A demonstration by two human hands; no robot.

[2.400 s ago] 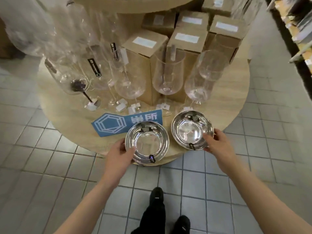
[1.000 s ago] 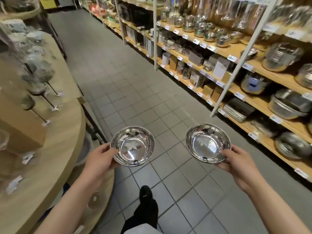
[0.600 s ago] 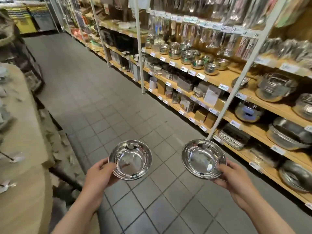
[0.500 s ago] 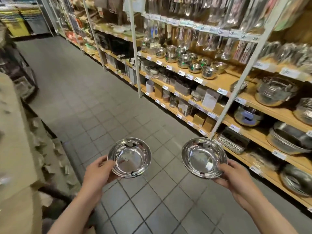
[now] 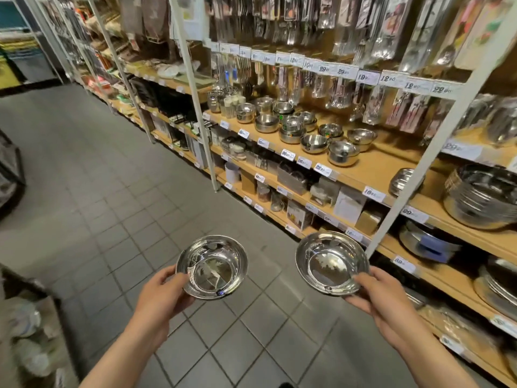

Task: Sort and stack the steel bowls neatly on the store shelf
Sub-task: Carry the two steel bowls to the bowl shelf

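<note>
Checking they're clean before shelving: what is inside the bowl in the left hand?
The bowl gripped by the left hand shows only reflections and a small sticker near its rim; nothing lies inside. The thumb covers a bit of the rim.

Open grey tiled floor (image 5: 117, 197) ahead & to my left, wide aisle. On my right the long wooden shelf unit (image 5: 391, 175) runs the whole side. White slanted upright post (image 5: 436, 147) rises just beyond my right hand (image 5: 383, 301), splitting the bays. Middle shelf: cluster of small steel bowls (image 5: 307, 133) crowds the left part; bare wood betw. them & the post. Hanging packaged utensils (image 5: 335, 32) close off the top.
</note>
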